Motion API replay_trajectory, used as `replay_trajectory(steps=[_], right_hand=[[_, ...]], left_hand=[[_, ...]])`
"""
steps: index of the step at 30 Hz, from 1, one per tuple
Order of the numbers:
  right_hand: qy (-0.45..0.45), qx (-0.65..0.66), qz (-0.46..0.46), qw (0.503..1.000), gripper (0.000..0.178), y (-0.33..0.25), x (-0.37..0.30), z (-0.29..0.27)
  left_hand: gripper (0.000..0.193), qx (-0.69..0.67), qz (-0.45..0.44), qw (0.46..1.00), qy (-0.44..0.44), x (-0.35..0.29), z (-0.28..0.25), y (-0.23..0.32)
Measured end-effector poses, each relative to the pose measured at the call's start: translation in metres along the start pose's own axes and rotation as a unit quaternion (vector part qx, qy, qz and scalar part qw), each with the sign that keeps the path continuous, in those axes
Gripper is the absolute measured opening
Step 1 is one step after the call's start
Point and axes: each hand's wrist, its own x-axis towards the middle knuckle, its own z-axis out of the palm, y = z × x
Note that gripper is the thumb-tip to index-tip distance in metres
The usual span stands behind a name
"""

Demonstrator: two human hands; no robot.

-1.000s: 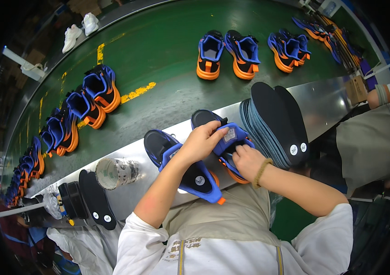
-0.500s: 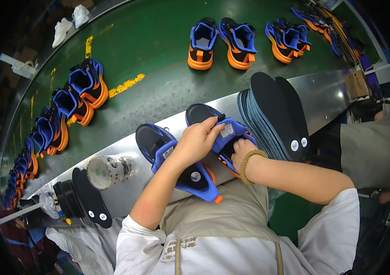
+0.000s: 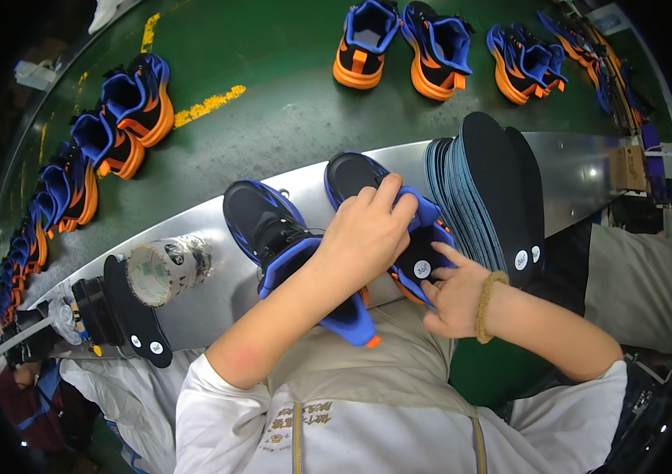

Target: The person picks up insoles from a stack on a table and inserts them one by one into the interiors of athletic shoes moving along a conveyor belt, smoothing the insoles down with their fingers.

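Two black-and-blue sneakers with orange trim lie side by side before me. My left hand (image 3: 369, 233) pinches the tongue area of the right sneaker (image 3: 349, 175), fingers bent over its opening. Inside that shoe a black insole (image 3: 415, 259) shows a round white label at the heel. My right hand (image 3: 460, 294) is at the heel end of this opening, fingers apart, fingertips at the collar beside the label. The left sneaker (image 3: 261, 217) lies beneath my left forearm, its laces in sight and its heel partly hidden by the arm.
A stack of black insoles with blue undersides (image 3: 482, 189) stands right of the shoes on the metal ledge (image 3: 565, 170). Left are a tape roll (image 3: 163, 268) and a pair of insoles (image 3: 134, 308). More sneakers line the green conveyor belt (image 3: 272, 47).
My right hand has drawn back out of the right sneaker, uncovering the insole's label. The left sneaker's tongue, upright before, no longer shows its label. The view has shifted; belt sneakers appear higher.
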Motion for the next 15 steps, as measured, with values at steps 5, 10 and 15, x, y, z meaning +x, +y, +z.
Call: replay_trajectory(steps=[5,10,15], right_hand=[[0.413,0.022,0.009,0.91,0.035,0.008,0.016,0.066],[0.638,0.157,0.059,0.751,0.021,-0.015,-0.005,0.124],[0.697,0.182,0.058,0.691,0.023,-0.027,0.01,0.156]], left_hand=[[0.044,0.063,-0.037,0.991,-0.11,0.011,-0.006,0.013],[0.041,0.022,-0.031,0.99,-0.133,0.01,-0.011,0.016],[0.025,0.095,0.026,0.988,-0.122,0.0,-0.015,0.022]])
